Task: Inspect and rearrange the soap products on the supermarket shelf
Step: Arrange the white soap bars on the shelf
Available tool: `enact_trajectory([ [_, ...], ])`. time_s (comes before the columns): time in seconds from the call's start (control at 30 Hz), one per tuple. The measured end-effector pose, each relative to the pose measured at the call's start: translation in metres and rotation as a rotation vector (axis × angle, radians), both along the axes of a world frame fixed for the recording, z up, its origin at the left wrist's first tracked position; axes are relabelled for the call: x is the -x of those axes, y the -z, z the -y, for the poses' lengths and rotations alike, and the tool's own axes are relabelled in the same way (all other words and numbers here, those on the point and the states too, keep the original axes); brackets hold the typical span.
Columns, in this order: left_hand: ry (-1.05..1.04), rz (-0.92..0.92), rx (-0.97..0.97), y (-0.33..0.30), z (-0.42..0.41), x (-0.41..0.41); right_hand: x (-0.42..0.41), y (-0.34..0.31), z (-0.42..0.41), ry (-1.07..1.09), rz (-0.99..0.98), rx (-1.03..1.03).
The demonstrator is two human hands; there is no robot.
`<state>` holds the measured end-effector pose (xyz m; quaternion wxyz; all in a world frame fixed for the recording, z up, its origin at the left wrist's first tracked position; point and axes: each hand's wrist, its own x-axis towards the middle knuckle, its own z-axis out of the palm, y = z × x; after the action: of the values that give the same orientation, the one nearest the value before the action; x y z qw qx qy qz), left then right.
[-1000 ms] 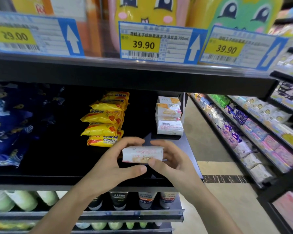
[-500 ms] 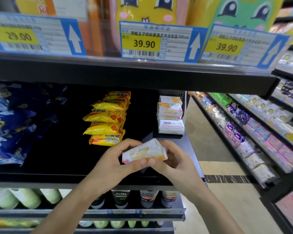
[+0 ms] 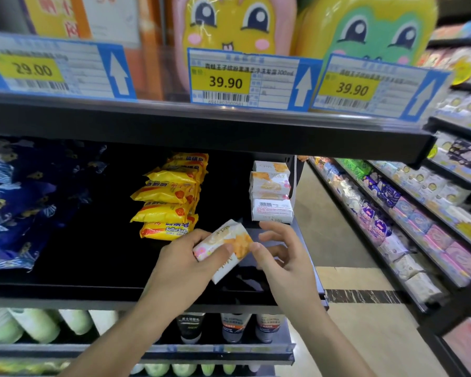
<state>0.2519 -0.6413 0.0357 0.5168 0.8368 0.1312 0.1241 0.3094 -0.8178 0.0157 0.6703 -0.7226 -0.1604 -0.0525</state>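
1. Your left hand point(image 3: 180, 263) has the white-and-orange soap bar point(image 3: 223, 247) clamped, thumb across its face and fingers curled behind, and the bar sits tilted, one end up toward the shelf.
2. Your right hand point(image 3: 280, 257) is right alongside, thumb tip touching the bar's orange corner, the other fingers spread loose and gripping nothing.
3. You're mid-inspection here, by my read: the bar is out in front of the black shelf point(image 3: 93, 291), not on it.
4. Just beyond your fingers stands the stack of matching soap bars point(image 3: 272, 195), the front one showing its barcode; the yellow sulfur soap packs point(image 3: 172, 200) pile up to its left.
5. Next call: level the bar, match its facing to that stack, and set it in front without nudging the column.
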Motion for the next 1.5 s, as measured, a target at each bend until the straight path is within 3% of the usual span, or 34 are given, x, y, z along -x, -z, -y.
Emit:
enact_trajectory([
  [0.17,-0.134,-0.039,-0.317,0.0,-0.002,-0.004,-0.013,-0.009,-0.002,0.169,0.172,0.235],
  [0.27,-0.213,-0.032,-0.651,0.003,-0.005,-0.004,-0.038,-0.015,0.002,0.234,0.329,0.492],
  [0.43,-0.26,0.034,-0.967,0.013,-0.011,0.0,-0.075,-0.029,0.001,0.154,0.258,1.045],
  [0.53,-0.261,0.049,-1.035,0.016,-0.011,0.006,-0.083,-0.028,-0.003,0.105,0.242,1.197],
  [0.63,-0.255,0.065,-1.002,0.017,-0.011,0.012,-0.083,-0.023,-0.001,0.147,0.266,1.176],
  [0.8,-0.254,0.164,-0.925,0.015,-0.018,0.014,-0.08,-0.022,0.005,0.062,0.147,0.991],
  [0.97,-0.159,0.209,-0.736,0.009,-0.019,0.014,-0.07,-0.022,0.014,0.103,0.131,0.87],
  [1.17,0.005,0.252,-0.36,-0.003,-0.016,0.017,-0.034,-0.018,0.02,0.052,0.341,0.64],
  [1.37,0.221,0.273,-0.332,-0.013,-0.016,0.017,0.003,-0.03,0.016,-0.007,0.606,0.474],
  [1.5,0.215,0.371,-0.333,-0.018,-0.011,0.019,0.014,-0.034,0.015,-0.007,0.694,0.472],
])
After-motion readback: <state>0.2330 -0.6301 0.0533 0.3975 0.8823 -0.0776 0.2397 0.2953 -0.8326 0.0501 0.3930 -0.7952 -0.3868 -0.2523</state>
